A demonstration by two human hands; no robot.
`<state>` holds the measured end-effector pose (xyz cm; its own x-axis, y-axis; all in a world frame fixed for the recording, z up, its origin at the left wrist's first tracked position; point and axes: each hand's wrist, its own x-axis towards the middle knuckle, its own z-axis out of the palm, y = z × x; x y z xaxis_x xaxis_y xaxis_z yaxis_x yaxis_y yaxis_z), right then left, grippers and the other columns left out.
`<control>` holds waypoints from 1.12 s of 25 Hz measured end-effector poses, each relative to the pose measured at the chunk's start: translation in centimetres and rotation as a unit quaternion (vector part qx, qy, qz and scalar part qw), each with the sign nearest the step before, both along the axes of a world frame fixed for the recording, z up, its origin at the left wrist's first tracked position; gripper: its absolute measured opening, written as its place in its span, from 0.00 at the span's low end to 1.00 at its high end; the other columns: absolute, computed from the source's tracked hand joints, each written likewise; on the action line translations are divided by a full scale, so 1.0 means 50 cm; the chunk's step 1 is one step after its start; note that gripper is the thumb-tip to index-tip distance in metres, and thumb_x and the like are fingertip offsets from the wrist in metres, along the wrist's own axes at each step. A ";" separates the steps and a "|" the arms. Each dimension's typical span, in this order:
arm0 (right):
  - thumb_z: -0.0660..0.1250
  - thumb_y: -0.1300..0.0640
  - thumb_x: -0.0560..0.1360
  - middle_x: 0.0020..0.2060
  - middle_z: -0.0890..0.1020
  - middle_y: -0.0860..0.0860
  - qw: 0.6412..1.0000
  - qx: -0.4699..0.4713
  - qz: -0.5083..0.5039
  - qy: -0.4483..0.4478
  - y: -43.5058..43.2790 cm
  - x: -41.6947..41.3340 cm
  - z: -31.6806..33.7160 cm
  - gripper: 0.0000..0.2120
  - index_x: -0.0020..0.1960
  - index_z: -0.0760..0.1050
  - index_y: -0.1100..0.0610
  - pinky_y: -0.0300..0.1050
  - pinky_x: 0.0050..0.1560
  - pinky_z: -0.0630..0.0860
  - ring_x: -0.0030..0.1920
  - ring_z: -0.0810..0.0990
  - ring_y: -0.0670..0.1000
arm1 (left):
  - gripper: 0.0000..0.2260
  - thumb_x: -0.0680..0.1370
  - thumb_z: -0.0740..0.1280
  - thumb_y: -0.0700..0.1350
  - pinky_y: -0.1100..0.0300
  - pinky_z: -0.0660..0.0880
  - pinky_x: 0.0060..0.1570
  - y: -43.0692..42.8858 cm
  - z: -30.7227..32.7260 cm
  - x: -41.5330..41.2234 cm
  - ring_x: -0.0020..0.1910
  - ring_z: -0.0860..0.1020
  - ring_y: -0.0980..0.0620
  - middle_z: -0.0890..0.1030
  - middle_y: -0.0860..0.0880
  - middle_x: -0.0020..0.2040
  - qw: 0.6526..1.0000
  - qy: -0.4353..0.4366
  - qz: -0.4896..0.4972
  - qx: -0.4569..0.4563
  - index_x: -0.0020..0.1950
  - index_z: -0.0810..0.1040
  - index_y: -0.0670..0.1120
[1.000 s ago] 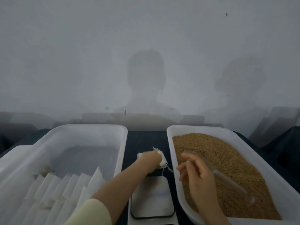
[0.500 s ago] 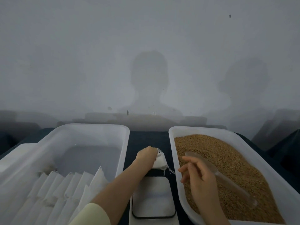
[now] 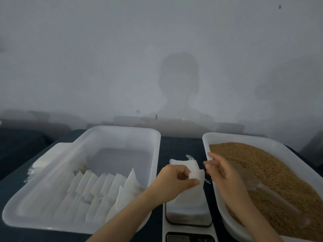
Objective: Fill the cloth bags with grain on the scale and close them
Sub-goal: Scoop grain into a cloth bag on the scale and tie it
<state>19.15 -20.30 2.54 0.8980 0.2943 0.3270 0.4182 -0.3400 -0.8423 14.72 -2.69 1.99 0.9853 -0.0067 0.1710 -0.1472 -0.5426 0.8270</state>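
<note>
Cloth bag [image 3: 191, 166] pinched in left grip [image 3: 173, 180], above scale [image 3: 187, 213].

Cloth bag [image 3: 192, 167] (flat) in left hand [image 3: 173, 182]

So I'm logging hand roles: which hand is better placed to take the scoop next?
Right. The right hand is over the grain tray, beside the clear scoop lying in the grain; the left hand is busy pinching the empty cloth bag near the scale.
</note>
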 end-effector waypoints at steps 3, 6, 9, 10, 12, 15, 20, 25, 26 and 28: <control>0.66 0.55 0.76 0.42 0.79 0.41 0.999 -0.027 -0.003 -0.039 0.007 -0.009 -0.016 0.11 0.55 0.73 0.42 0.27 0.41 0.71 0.44 0.76 0.35 | 0.10 0.73 0.73 0.51 0.74 0.69 0.34 0.003 -0.011 0.007 0.30 0.74 0.65 0.76 0.62 0.29 1.000 -0.006 0.009 0.000 0.34 0.75 0.55; 0.64 0.53 0.76 0.34 0.80 0.44 0.999 -0.033 0.027 -0.030 0.002 -0.019 -0.023 0.08 0.54 0.75 0.45 0.31 0.37 0.73 0.36 0.79 0.42 | 0.11 0.71 0.75 0.49 0.73 0.70 0.38 0.001 -0.016 0.004 0.36 0.75 0.67 0.77 0.61 0.34 0.999 -0.042 0.003 -0.001 0.35 0.73 0.58; 0.64 0.53 0.76 0.35 0.81 0.40 0.996 -0.062 0.069 -0.012 0.008 -0.023 -0.023 0.06 0.50 0.75 0.43 0.32 0.36 0.74 0.34 0.80 0.42 | 0.11 0.71 0.75 0.48 0.71 0.71 0.40 -0.004 -0.024 -0.004 0.36 0.74 0.65 0.76 0.61 0.36 0.997 -0.061 -0.043 0.009 0.37 0.73 0.57; 0.66 0.54 0.75 0.36 0.82 0.40 0.996 -0.060 0.068 -0.013 0.009 -0.022 -0.024 0.06 0.48 0.75 0.43 0.31 0.37 0.74 0.36 0.81 0.41 | 0.11 0.71 0.75 0.48 0.71 0.71 0.40 -0.004 -0.025 -0.005 0.36 0.74 0.64 0.76 0.61 0.35 0.997 -0.063 -0.051 0.008 0.37 0.74 0.57; 0.69 0.58 0.74 0.38 0.82 0.41 0.996 -0.056 0.065 -0.018 0.008 -0.021 -0.028 0.09 0.47 0.76 0.44 0.31 0.39 0.75 0.38 0.81 0.41 | 0.10 0.71 0.76 0.47 0.70 0.71 0.39 -0.005 -0.024 -0.004 0.35 0.73 0.63 0.76 0.61 0.35 0.996 -0.062 -0.063 0.009 0.38 0.75 0.56; 0.69 0.63 0.73 0.40 0.82 0.41 0.996 -0.048 0.074 -0.017 0.005 -0.020 -0.031 0.15 0.49 0.75 0.43 0.33 0.42 0.76 0.40 0.82 0.42 | 0.11 0.70 0.76 0.48 0.71 0.71 0.38 -0.005 -0.023 -0.005 0.36 0.73 0.65 0.76 0.63 0.35 0.997 -0.041 -0.069 0.022 0.38 0.75 0.58; 0.71 0.58 0.72 0.36 0.82 0.48 0.996 0.004 0.067 -0.066 0.009 -0.029 -0.026 0.06 0.44 0.75 0.51 0.39 0.39 0.78 0.37 0.82 0.47 | 0.16 0.75 0.62 0.65 0.69 0.73 0.40 -0.005 -0.006 -0.011 0.35 0.76 0.64 0.80 0.57 0.37 0.997 0.022 -0.050 -0.048 0.40 0.78 0.54; 0.72 0.67 0.70 0.34 0.81 0.48 0.991 -0.017 0.044 -0.127 0.012 -0.031 -0.024 0.08 0.40 0.77 0.55 0.36 0.38 0.77 0.37 0.81 0.45 | 0.13 0.78 0.65 0.56 0.67 0.73 0.39 -0.005 -0.012 -0.008 0.34 0.76 0.59 0.80 0.54 0.35 0.998 0.026 -0.030 -0.044 0.35 0.78 0.55; 0.72 0.67 0.69 0.35 0.81 0.47 0.988 -0.028 0.039 -0.150 0.013 -0.031 -0.023 0.08 0.40 0.78 0.56 0.34 0.38 0.76 0.37 0.80 0.44 | 0.13 0.78 0.66 0.55 0.67 0.73 0.38 -0.006 -0.013 -0.008 0.33 0.75 0.59 0.79 0.53 0.33 0.999 0.016 -0.019 -0.042 0.34 0.78 0.54; 0.72 0.68 0.69 0.37 0.80 0.46 0.975 -0.078 0.049 -0.202 0.015 -0.031 -0.025 0.07 0.41 0.78 0.57 0.35 0.38 0.75 0.37 0.79 0.44 | 0.12 0.77 0.67 0.53 0.69 0.74 0.36 -0.005 -0.014 -0.007 0.31 0.76 0.60 0.80 0.54 0.32 0.999 -0.011 0.009 -0.050 0.34 0.78 0.54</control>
<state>17.59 -19.57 1.26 0.6700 0.4472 0.5925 0.7422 -0.3927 -0.5430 14.39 -2.96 1.28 0.9810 0.0302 0.1919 -0.1568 -0.4600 0.8740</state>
